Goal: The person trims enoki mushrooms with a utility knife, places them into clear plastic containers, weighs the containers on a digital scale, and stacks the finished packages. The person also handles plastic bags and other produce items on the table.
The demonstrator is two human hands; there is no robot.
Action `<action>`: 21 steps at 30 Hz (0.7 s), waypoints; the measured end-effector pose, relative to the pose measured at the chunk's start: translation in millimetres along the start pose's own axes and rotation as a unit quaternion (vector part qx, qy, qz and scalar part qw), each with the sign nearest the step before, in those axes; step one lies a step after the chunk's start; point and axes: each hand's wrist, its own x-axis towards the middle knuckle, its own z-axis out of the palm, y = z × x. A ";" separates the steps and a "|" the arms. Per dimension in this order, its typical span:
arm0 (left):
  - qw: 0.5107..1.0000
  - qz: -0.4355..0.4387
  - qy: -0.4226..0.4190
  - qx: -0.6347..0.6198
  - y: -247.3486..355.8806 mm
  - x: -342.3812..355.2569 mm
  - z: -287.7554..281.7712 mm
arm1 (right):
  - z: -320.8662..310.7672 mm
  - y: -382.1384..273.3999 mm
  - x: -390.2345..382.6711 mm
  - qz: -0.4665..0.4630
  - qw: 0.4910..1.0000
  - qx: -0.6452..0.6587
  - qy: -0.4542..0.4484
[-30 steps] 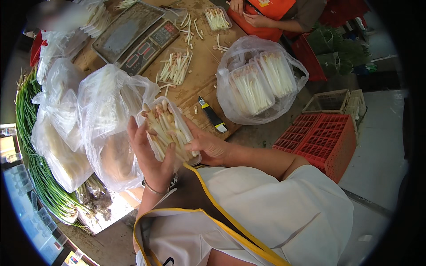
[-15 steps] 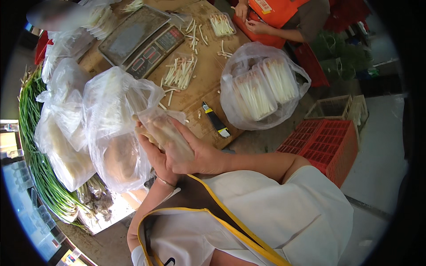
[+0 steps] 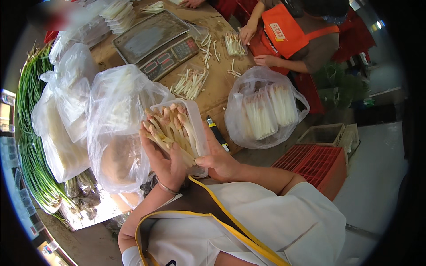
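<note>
A cluttered wooden packing table (image 3: 222, 84) filled the scene, with a concrete floor on its right side. You held a clear plastic tray (image 3: 193, 128) of pale stalks (image 3: 171, 128) above the table's near edge, close to your chest. Your left hand (image 3: 162, 162) was cupped under the stalks, fingers curled up around their lower ends. Your right hand (image 3: 219, 162) gripped the tray's near right corner, thumb pressed on the rim.

Just to the left of the tray, a large clear plastic bag (image 3: 117, 128) bulged, touching your left hand's fingers. More filled clear bags (image 3: 62, 128) lay beyond it toward the table's left edge, where a long bundle of green chives (image 3: 29, 146) ran along the rim. A small knife with a dark handle (image 3: 217, 133) lay on the wood just beside the tray's right side.

Toward the far side of the table sat a grey digital scale (image 3: 155, 42), with loose cut stalks (image 3: 191, 82) heaped just in front of it. At the table's right edge, another clear bag (image 3: 266, 111) held two packed trays. Another person in an orange apron (image 3: 288, 29) worked at the far right corner, both hands near a small tray. A red plastic crate (image 3: 317, 166) stood on the floor to the right.
</note>
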 end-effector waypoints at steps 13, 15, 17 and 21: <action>0.993 -0.023 -0.018 -0.116 3.0 4.7 -6.3 | 5.4 -2.3 2.1 0.017 1.000 0.007 0.014; 0.991 -0.034 -0.015 -0.125 4.1 4.3 -6.3 | 5.2 -1.4 2.2 0.020 1.000 0.011 0.017; 0.993 -0.037 -0.026 -0.105 5.0 4.0 -7.5 | 4.9 -1.6 1.5 0.019 1.000 0.012 0.017; 0.994 -0.038 -0.035 -0.094 5.5 3.2 -6.5 | 2.6 1.9 0.0 0.006 1.000 0.017 0.019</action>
